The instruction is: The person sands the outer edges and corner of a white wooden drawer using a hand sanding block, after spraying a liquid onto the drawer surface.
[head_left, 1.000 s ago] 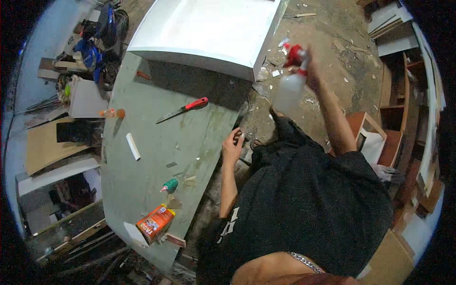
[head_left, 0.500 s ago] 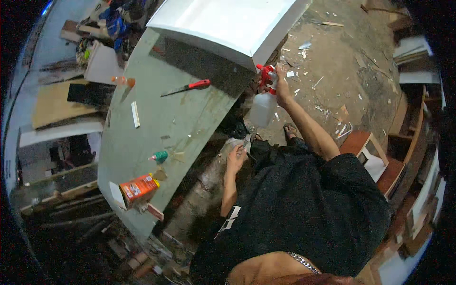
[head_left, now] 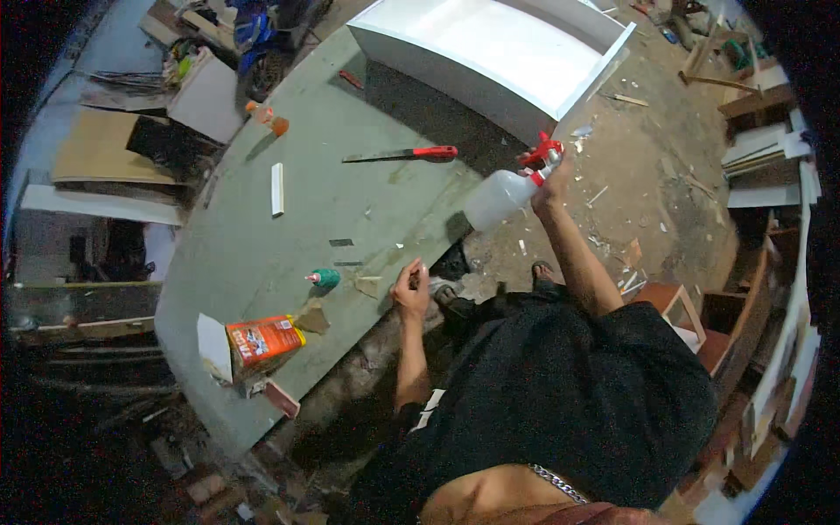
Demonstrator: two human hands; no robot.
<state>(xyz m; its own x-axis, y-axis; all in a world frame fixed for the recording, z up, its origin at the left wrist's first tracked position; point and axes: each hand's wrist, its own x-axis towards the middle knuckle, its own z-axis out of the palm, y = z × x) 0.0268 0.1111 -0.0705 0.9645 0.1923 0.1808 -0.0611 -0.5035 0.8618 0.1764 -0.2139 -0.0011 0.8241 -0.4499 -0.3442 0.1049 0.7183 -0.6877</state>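
Observation:
My right hand (head_left: 553, 182) is closed around the neck of a spray bottle (head_left: 499, 200), beside its red trigger head. The bottle is translucent white and tilted, with its base toward the workbench edge. My left hand (head_left: 411, 289) hovers by the near edge of the greenish bench (head_left: 306, 236), fingers loosely curled and apart, with nothing visible in them. Nearest to it on the bench are a small green bottle (head_left: 325, 278) with a pale tip and a beige scrap (head_left: 367, 286). A handsaw (head_left: 411, 154) with a red handle lies farther back.
A white box-like panel (head_left: 472, 52) stands at the bench's far end. An orange bottle (head_left: 267, 118), a white strip (head_left: 277, 189) and an orange tin (head_left: 262, 340) are on the bench. Scraps litter the floor (head_left: 647, 184); wooden frames (head_left: 674, 306) stand at right.
The spray bottle has tipped from nearly upright to a slant, its head moving right. My left hand has shifted left to the bench edge. The view has turned, so the bench sits differently.

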